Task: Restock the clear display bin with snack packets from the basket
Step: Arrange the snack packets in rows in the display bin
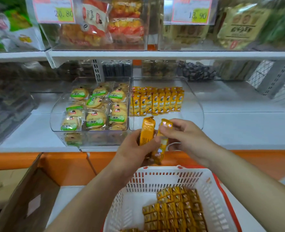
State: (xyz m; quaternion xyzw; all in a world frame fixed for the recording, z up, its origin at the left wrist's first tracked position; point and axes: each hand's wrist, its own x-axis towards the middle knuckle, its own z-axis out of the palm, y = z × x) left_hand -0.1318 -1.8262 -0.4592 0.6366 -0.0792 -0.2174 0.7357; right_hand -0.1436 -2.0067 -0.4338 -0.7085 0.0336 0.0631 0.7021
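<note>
Left grip (pixel 133 153) grasping one snack packet (pixel 147 131), right grip (pixel 187 138) pinching top of second packet (pixel 162 145), above basket (pixel 163 169)

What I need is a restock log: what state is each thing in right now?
left grip, holds a few yellow packets
right grip, pinches one packet by its top end
display bin, part filled: upright packet rows at back, front bare
basket, part full of stacked packets
biscuit bin, full
cardboard box, open

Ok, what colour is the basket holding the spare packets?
The basket is white slotted plastic with a red rim, clearest in the head view.
</note>
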